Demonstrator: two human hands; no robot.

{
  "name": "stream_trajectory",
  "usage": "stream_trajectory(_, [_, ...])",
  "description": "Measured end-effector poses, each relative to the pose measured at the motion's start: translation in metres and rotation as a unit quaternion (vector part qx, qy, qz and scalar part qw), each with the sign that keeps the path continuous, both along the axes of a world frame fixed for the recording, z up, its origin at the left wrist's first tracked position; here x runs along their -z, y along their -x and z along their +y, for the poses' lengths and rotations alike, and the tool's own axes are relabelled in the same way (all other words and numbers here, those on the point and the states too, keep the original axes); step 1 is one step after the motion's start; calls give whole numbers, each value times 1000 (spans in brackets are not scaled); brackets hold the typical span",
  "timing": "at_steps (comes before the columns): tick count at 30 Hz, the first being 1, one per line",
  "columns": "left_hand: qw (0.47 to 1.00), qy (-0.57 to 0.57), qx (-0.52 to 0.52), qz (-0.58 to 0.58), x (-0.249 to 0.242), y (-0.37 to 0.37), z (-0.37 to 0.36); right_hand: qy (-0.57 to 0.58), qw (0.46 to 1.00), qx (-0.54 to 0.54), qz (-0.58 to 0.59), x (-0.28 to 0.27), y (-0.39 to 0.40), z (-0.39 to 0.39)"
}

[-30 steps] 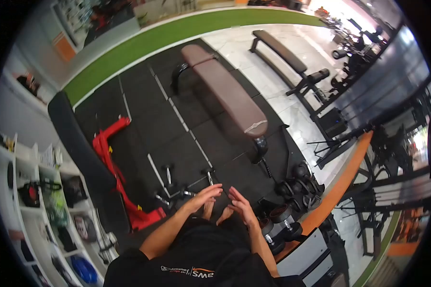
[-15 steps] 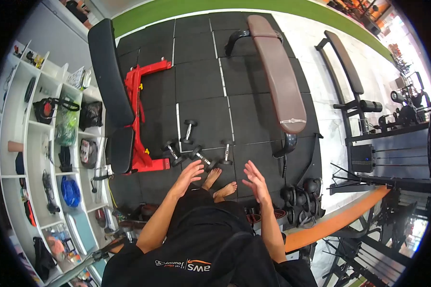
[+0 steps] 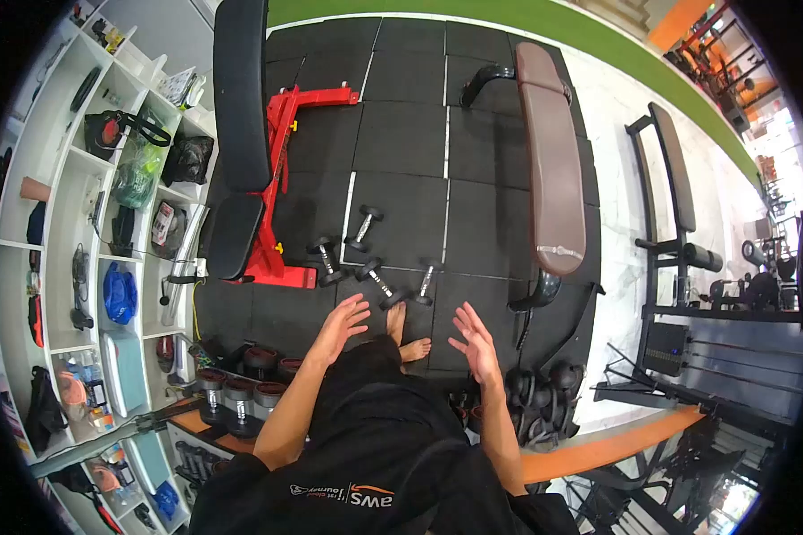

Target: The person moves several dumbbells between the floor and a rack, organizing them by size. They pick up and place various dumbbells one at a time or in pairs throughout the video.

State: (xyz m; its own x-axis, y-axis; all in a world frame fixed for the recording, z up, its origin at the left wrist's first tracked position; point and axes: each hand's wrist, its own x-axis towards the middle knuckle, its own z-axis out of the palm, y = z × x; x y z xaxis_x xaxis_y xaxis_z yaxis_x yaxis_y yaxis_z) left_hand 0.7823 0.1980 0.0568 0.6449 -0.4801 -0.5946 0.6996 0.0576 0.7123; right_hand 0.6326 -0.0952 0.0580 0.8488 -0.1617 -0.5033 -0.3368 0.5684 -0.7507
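Observation:
My left hand is held out in front of my body, fingers apart, with nothing in it. Opposite it, my right hand is also raised, empty, its fingers spread. Beyond the hands, on the black mat floor near my bare feet, lie several dumbbells with black heads and silver handles. One dumbbell points toward my toes, and another dumbbell is to its right. A third dumbbell lies to the left, and a further dumbbell is farther out. Neither hand touches any of them.
A black bench on a red frame stands at left, beside white shelves full of goods. A brown padded bench is at right. Racked dumbbells sit by my left arm, and an orange-topped rack is behind my right.
The view has turned, so the benches and shelves have shifted within it and more racked dumbbells show at lower left. Both hands stay raised and empty; the floor dumbbells look unmoved.

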Motion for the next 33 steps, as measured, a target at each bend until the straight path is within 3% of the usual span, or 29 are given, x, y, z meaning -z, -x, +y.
stream_trajectory(16, [996, 66, 61, -7, -4, -63, -78, 46, 999, 3, -25, -47, -56, -26])
stream_trajectory(23, [999, 47, 8, -12, -6, -67, -107, 21, 999, -31, -23, -35, -67, -69])
stream_trajectory(33, [986, 41, -159, -10, 3, -22, -203, -7, 985, -167, -46, -25, -97, -211])
